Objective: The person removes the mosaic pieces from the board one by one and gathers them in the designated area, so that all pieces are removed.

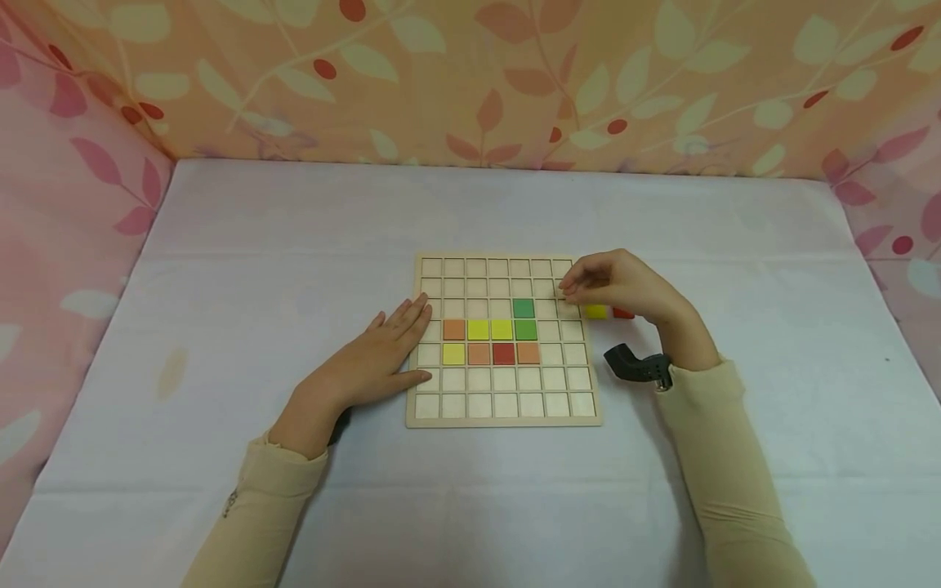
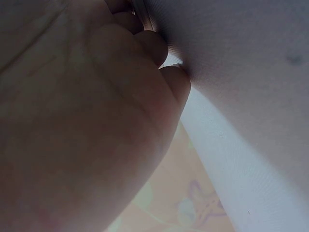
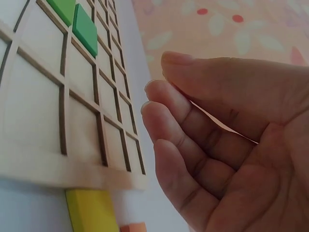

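Note:
A square wooden grid board [image 1: 507, 422] lies on the table with several coloured square tiles set in its middle cells. A green tile [image 1: 524, 308] sits one row above another green tile [image 1: 525, 330]; below and to the left are yellow, orange and red tiles. My left hand [image 1: 367, 359] rests with extended fingers on the board's left edge. Over the upper right edge hovers my right hand [image 1: 625, 286], fingers loosely bent. In the right wrist view nothing shows between its thumb [image 3: 207, 72] and fingers.
Beside the board's right edge, partly under the right hand, lie a yellow tile [image 1: 596, 312] and a red tile [image 1: 623, 314]. White cloth [image 1: 470, 506] covers the table. Patterned curtains [image 1: 441, 82] stand at the back and sides. A black wrist camera [image 1: 635, 366] sits by the right sleeve.

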Demonstrator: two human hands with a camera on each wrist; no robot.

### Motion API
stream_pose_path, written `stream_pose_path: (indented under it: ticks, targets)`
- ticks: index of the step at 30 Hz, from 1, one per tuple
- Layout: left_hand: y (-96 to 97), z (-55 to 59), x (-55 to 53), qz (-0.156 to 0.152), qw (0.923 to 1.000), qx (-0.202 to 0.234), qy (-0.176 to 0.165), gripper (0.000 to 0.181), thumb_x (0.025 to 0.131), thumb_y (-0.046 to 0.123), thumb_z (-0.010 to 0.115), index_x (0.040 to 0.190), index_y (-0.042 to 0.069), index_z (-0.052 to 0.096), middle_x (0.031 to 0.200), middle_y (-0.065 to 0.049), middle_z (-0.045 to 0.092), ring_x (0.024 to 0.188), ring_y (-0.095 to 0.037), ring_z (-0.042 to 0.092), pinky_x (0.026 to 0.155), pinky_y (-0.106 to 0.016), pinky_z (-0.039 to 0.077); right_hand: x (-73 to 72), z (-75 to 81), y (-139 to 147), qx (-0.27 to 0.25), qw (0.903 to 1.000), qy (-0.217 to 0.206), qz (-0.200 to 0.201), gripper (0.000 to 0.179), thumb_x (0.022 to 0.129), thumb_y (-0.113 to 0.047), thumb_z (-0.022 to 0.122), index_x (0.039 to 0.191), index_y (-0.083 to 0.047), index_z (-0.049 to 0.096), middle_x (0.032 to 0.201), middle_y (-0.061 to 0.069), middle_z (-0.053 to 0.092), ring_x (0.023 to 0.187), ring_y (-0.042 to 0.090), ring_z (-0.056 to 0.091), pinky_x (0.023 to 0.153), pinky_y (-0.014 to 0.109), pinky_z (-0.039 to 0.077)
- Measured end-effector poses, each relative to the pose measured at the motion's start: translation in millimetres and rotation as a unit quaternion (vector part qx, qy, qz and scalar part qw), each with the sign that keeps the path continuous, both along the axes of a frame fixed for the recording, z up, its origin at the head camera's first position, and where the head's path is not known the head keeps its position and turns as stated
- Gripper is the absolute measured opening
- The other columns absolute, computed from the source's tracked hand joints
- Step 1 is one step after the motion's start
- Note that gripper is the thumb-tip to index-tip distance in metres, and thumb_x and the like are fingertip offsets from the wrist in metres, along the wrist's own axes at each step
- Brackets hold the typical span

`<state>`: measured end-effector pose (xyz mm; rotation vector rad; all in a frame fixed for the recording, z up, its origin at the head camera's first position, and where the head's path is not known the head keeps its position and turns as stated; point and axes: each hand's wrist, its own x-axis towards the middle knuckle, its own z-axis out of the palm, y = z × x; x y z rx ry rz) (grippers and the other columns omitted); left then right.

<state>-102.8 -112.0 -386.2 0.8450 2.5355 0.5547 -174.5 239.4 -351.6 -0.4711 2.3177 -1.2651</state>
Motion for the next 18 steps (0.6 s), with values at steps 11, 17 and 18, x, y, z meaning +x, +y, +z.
stream_pose_path:
  ticks: [11, 17, 18]
  targets:
    - [-0.5, -1.3, -0.7, -0.002, 1.0, 0.004, 0.006, 0.086, 0.092, 0.034, 0.061, 0.15, -0.001, 0.007, 0.157, -0.013, -0.002, 0.143, -0.029, 0.002, 0.113, -0.052, 0.007, -4.4, -5.8, -17, -0.023, 0.9992, 0.003, 0.032, 0.014, 0.083, 0.001, 0.069, 0.095, 0.008, 0.067, 0.092, 0.017, 0.068, 0.079, 0.017, 0.064, 0.072, 0.022, 0.052]
    - [-0.2, -0.5, -0.4, 0.001, 1.0, 0.003, 0.003, 0.086, 0.092, 0.034, 0.061, 0.15, -0.001, 0.008, 0.157, -0.013, -0.001, 0.143, -0.028, 0.002, 0.113, -0.051, 0.007, -8.7, -9.7, -29, -0.023, 0.9984, 0.0, 0.051, 0.013, 0.083, -0.002, 0.07, 0.094, 0.005, 0.068, 0.093, 0.015, 0.068, 0.079, 0.019, 0.063, 0.074, 0.024, 0.051]
    - [-0.1, -0.2, -0.1, 0.001, 1.0, 0.003, 0.003, 0.086, 0.092, 0.034, 0.061, 0.15, -0.001, 0.008, 0.157, -0.013, -0.001, 0.143, -0.028, 0.002, 0.113, -0.051, 0.007, -9.5, -10.5, -31, -0.021, 0.9984, 0.0, 0.052, 0.013, 0.083, -0.001, 0.07, 0.094, 0.005, 0.068, 0.093, 0.014, 0.068, 0.078, 0.019, 0.063, 0.074, 0.024, 0.051]
